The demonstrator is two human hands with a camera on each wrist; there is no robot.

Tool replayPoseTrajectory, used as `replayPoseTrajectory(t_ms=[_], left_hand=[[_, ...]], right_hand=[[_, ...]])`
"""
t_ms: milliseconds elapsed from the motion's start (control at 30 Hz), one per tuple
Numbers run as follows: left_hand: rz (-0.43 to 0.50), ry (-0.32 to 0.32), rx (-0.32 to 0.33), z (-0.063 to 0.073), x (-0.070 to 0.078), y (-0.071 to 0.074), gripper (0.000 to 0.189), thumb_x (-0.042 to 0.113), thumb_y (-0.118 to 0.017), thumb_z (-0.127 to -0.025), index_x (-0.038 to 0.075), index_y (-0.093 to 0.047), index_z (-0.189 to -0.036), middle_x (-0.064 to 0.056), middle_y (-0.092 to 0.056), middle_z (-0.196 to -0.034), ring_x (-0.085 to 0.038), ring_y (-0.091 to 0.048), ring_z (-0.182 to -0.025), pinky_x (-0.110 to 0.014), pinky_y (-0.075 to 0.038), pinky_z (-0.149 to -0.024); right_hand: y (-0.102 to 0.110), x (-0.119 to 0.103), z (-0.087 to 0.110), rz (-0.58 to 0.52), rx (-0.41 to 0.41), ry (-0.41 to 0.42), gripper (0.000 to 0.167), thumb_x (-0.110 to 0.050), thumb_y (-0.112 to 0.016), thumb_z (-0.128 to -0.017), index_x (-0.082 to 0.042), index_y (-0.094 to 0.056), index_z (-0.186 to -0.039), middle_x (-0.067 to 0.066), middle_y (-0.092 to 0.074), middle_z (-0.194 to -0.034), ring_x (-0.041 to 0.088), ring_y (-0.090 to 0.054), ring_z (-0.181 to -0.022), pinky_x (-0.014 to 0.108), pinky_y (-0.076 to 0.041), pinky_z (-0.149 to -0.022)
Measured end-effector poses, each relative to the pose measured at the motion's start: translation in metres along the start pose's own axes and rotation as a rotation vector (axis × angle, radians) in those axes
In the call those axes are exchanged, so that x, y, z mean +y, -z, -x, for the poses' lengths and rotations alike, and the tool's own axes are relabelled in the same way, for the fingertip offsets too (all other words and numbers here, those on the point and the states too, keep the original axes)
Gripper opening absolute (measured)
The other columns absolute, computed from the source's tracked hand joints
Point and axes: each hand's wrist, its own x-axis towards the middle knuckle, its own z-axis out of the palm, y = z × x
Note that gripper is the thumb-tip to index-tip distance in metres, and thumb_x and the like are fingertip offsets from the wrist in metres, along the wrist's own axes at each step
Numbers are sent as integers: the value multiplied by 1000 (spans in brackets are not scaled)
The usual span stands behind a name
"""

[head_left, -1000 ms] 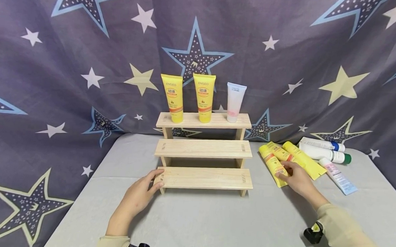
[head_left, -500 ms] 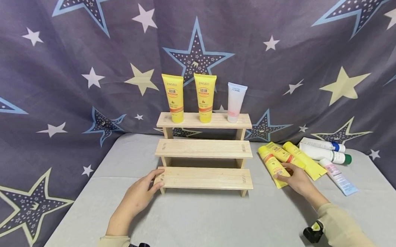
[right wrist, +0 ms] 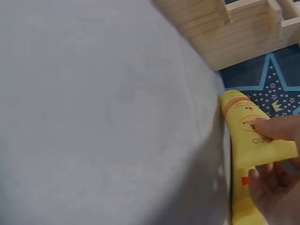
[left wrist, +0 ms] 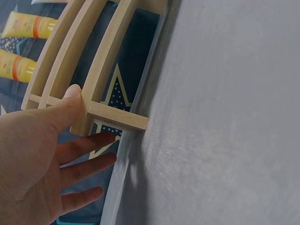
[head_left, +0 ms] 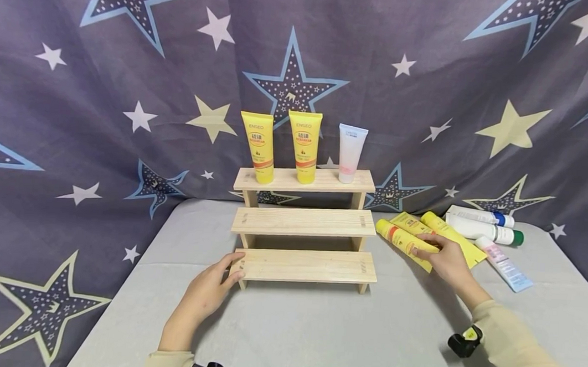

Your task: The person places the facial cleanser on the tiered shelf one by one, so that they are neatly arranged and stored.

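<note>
A three-step wooden display rack [head_left: 307, 222] stands on the grey cloth. My left hand [head_left: 211, 287] holds the left end of its lowest step. In the left wrist view, the thumb [left wrist: 72, 93] lies against the board, with the other fingers spread below it. Over at the right, my right hand [head_left: 447, 261] pinches the flat end of a yellow squeeze tube [head_left: 400, 242]. The right wrist view shows the thumb [right wrist: 276, 126] across that tube's printed face and its cap end pointing toward the rack. Two more yellow tubes [head_left: 453, 239] lie beside it, one partly covered.
On the top step stand two yellow tubes [head_left: 304, 148] and a white-pink tube [head_left: 351, 153]. Behind the right hand lie white tubes with blue and green caps [head_left: 481, 229] and a pink-blue tube [head_left: 504, 264]. A star-patterned curtain [head_left: 179, 89] hangs behind.
The pinched yellow tube has swung, its cap end shifting left toward the rack and its flat end right and back. My left hand stays at the rack.
</note>
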Motion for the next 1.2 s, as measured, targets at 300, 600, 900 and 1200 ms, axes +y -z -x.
replayPoseTrajectory(t_ms=[300, 600, 900, 1200], left_hand=[[5, 7, -2, 0, 1, 0, 48, 37, -54, -103, 22, -46, -148, -20, -51, -144, -43, -48, -130, -63, -38, -103], [6, 7, -4, 0, 1, 0, 48, 37, -54, -103, 22, -46, -148, -19, -52, -144, -43, -49, -130, -63, -38, -103], [2, 3, -6, 0, 0, 0, 49, 38, -53, -103, 22, -45, -148, -20, -50, -145, -43, -48, -130, -64, -37, -103], [-1, 1, -3, 0, 1, 0, 49, 37, -53, -103, 21, -45, -148, -20, -51, -144, -44, -49, -129, -64, -38, -102]], right_hand=[[10, -18, 1, -79, 196, 23, 47, -22, -81, -85, 2, -67, -122, 20, -69, -112, 0, -57, -80, 13, -47, -66], [19, -46, 11, -109, 252, 46, 50, -25, -82, -85, 1, -65, -124, -16, -65, -94, -3, -57, -74, 13, -49, -62], [22, -71, 21, -209, 304, 101, 39, -20, -84, -83, -5, -69, -116, -24, -64, -88, -2, -60, -72, 13, -50, -59], [29, -90, 32, -274, 323, 133, 39, -16, -83, -83, -11, -70, -119, -16, -65, -97, 1, -61, -74, 14, -51, -58]])
